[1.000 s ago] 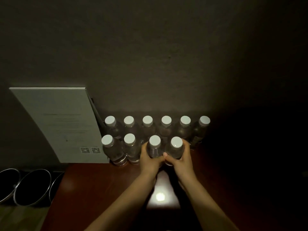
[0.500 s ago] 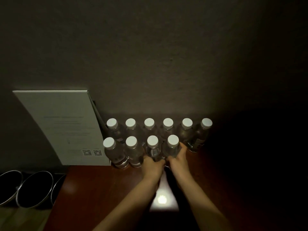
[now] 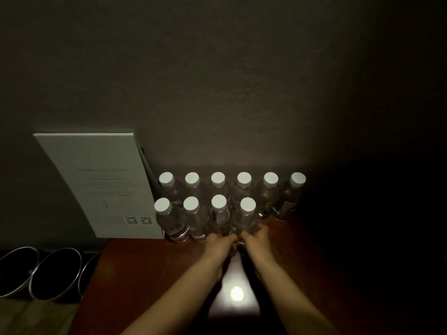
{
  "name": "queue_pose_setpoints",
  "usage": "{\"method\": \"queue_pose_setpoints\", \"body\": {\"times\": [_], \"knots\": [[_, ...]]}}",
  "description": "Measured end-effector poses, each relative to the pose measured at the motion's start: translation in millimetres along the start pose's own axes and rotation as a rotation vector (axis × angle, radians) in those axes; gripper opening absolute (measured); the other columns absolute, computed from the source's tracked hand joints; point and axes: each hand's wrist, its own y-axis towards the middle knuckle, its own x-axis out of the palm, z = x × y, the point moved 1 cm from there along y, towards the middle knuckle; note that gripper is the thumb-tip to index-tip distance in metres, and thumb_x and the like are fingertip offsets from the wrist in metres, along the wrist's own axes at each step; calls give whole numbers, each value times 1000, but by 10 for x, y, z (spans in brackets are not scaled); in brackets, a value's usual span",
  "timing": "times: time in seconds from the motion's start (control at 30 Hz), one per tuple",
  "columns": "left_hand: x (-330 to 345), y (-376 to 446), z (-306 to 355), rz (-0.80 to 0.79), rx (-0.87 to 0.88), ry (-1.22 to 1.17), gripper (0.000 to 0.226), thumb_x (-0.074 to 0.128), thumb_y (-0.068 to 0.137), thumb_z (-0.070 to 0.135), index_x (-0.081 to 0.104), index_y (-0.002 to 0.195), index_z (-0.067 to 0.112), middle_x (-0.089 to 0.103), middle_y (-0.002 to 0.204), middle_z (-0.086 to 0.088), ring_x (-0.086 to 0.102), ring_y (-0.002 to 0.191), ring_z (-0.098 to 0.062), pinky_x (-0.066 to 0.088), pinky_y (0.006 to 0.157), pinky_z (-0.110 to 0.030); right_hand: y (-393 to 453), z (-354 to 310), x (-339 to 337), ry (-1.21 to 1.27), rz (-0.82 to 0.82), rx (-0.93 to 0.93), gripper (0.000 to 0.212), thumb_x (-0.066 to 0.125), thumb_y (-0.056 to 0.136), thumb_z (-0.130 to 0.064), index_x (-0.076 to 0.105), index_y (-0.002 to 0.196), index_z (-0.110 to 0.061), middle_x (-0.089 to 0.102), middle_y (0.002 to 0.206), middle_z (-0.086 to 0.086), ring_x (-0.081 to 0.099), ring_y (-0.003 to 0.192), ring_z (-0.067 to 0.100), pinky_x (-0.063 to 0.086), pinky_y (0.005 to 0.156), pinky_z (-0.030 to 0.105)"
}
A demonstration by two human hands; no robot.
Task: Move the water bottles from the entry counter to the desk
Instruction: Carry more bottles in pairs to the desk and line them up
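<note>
Nearest, the left hand (image 3: 219, 243) gripped the base of one front-row bottle (image 3: 219, 217) and the right hand (image 3: 256, 240) gripped its neighbour (image 3: 247, 218), both standing on the bench (image 3: 145, 274). Behind stood six more bottles (image 3: 243, 187) along the wall (image 3: 217, 93).

I count 10 clear water bottles (image 3: 219, 215), each with a plain white cap (image 3: 248, 204). The counter (image 3: 145, 274) under them is reddish-brown wood with a pale glare spot. At left I see a white card (image 3: 96, 182) with grey text and 2 black-and-white square codes. The wall (image 3: 217, 81) is dull grey-brown. The bowls (image 3: 55, 272) have silver rims and black insides.
</note>
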Motion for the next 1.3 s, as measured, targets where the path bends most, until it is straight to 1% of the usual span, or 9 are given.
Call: {"method": "queue_pose_setpoints", "body": {"times": [0.1, 0.2, 0.33, 0.4, 0.5, 0.6, 0.77, 0.93, 1.3], "knots": [[-83, -74, -20, -63, -41, 57, 24, 50, 86, 2, 57, 64, 7, 48, 55, -10, 41, 46, -18, 29, 52, -25, -139, 45, -8, -25, -38, 59, 4, 59, 81, 1, 62, 82, 3, 67, 86, 23, 64, 87, 34, 49, 75, 37], [-187, -185, -30, -71, -10, 54, 26, 52, 86, 4, 57, 62, 10, 54, 58, -6, 48, 51, -16, 34, 51, -23, -310, 64, -84, -54, -89, 80, 24, 60, 84, -5, 52, 62, -14, 57, 67, 8, 54, 67, 20, 40, 57, 26], [-380, -399, 20, -48, 162, 182, 30, 56, 86, 5, 58, 58, 13, 58, 44, 5, 54, 37, -5, 41, 37, -14, -646, -115, -109, -67, -178, 41, 22, 55, 86, -6, 57, 64, -9, 56, 57, 5, 51, 53, 15, 40, 45, 18], [-533, -559, 97, -20, 292, 282, 25, 58, 85, 6, 60, 62, 13, 61, 48, 3, 56, 42, -4, 46, 46, -14, -844, -295, -43, -37, -222, -24, 23, 51, 87, -1, 59, 65, -2, 56, 51, 3, 52, 47, 11, 39, 39, 12], [-893, -858, 260, -5, 416, 316, 21, 58, 86, 11, 62, 66, 14, 61, 54, 1, 57, 49, -7, 47, 57, -21, -1210, -575, 202, 5, -337, -127, 25, 50, 87, 1, 60, 66, -8, 57, 58, 7, 54, 55, 16, 47, 53, 21], [-1385, -1195, 439, -3, 450, 213, 23, 54, 89, 9, 61, 68, 14, 61, 46, 5, 57, 42, -2, 47, 49, -17, -1676, -799, 557, 60, -432, -225, 25, 51, 86, 1, 61, 67, -11, 58, 68, 11, 55, 68, 23, 49, 68, 37], [-2491, -1939, 616, 173, 572, 87, 24, 53, 88, 3, 63, 68, 12, 59, 42, 5, 55, 38, -3, 43, 40, -13, -2697, -1013, 1310, 78, -639, -347, 23, 50, 88, -2, 59, 70, -12, 57, 63, 6, 57, 48, 9, 44, 40, 16], [-3862, -2887, 408, 319, 633, -118, 16, 56, 87, 15, 67, 76, 16, 62, 55, 4, 58, 48, -8, 39, 41, -15, -3980, -963, 2191, -9, -824, -527, 17, 58, 85, -16, 62, 71, -25, 63, 70, -3, 59, 65, 11, 43, 49, 15], [-7028, -5073, -801, 791, 736, -414, 19, 54, 89, 8, 61, 72, 14, 60, 48, 5, 56, 38, -3, 47, 47, -17, -7310, -153, 4126, -65, -1356, -634, 19, 56, 85, -2, 62, 71, -13, 56, 58, 2, 49, 45, 8, 41, 48, 21]]}}
